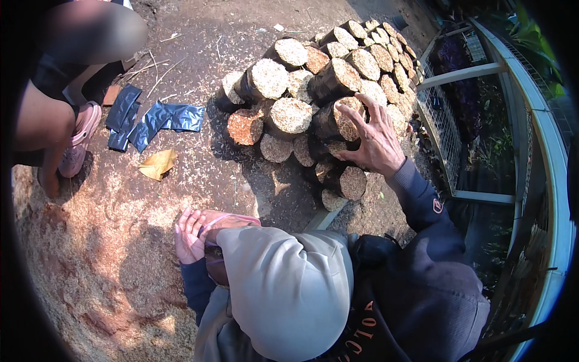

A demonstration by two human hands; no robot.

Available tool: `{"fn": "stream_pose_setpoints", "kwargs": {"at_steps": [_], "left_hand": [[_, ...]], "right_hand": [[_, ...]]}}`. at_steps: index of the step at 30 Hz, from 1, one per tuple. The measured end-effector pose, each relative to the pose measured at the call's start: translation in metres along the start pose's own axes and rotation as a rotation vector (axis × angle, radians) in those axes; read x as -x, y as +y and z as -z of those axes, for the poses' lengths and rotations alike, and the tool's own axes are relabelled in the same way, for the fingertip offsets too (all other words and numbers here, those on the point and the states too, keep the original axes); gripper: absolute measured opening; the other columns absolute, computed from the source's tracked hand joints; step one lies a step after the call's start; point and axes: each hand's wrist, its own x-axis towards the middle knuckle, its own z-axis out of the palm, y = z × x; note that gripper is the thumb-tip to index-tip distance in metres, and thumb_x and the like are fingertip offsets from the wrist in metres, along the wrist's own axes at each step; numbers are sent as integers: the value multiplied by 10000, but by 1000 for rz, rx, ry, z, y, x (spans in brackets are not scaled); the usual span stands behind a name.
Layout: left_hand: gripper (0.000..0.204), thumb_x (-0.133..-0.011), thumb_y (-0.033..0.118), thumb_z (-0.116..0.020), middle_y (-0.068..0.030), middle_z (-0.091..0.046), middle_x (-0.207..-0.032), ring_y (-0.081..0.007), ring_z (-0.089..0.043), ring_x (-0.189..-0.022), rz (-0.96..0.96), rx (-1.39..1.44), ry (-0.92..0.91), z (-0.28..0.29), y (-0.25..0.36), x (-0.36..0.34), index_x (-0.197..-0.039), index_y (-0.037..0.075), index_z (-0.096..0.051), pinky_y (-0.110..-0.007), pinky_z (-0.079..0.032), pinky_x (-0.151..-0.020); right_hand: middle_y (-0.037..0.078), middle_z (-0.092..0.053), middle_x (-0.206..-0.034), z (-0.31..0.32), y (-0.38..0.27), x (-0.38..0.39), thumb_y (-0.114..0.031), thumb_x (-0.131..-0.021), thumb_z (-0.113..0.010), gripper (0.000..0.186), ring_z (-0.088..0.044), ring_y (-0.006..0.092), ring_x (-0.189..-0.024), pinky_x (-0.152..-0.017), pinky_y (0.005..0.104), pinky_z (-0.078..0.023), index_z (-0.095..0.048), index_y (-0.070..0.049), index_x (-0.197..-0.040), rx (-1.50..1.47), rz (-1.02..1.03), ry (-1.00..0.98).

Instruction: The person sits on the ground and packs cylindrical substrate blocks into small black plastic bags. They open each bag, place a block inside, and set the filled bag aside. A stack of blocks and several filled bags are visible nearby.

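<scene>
My right hand (379, 137) reaches to the pile on the right. Its spread fingers and thumb span the end of a black plastic bag (350, 120) filled with wood shavings, lying on its side among other filled bags (291, 116). The fingertips lie at the bag's upper rim and the thumb is near its lower edge. My left hand (191, 235) hangs beside a foot with a pink strap, over the loose sawdust (108, 253). Its palm faces up, its slightly curled fingers are apart, and it holds nothing.
Flat black plastic bags (160, 120) and a dry yellow-brown leaf (158, 164) lie on the dirt. A person in pink clogs (75, 142) sits at the left. A pale frame with wire mesh (537, 120) borders the right. My grey-covered knee (289, 289) fills the lower middle.
</scene>
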Motion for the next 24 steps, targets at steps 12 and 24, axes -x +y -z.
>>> {"fn": "stream_pose_setpoints", "kwargs": {"at_steps": [12,24], "left_hand": [[768,-1040,533,-536,-187,-538,-1411,-286,-570,-1284,-2,-41,32,-2,2,3,-1556,4,-324,-442,-568,-1017],[769,-1044,538,-525,-182,-543,-1403,-278,-578,-1277,6,-41,46,-3,0,1,-1558,5,-318,-442,-580,-1000]], "right_hand": [[199,-415,-1438,-27,12,-17,-490,-674,-925,915,-551,422,-1234,-977,505,-551,-523,-269,-1465,-55,-10,59],[222,-487,-1357,-28,25,-19,-263,-691,-855,674,-510,441,-1289,-927,510,-599,-596,-187,-1309,-200,45,87]]}}
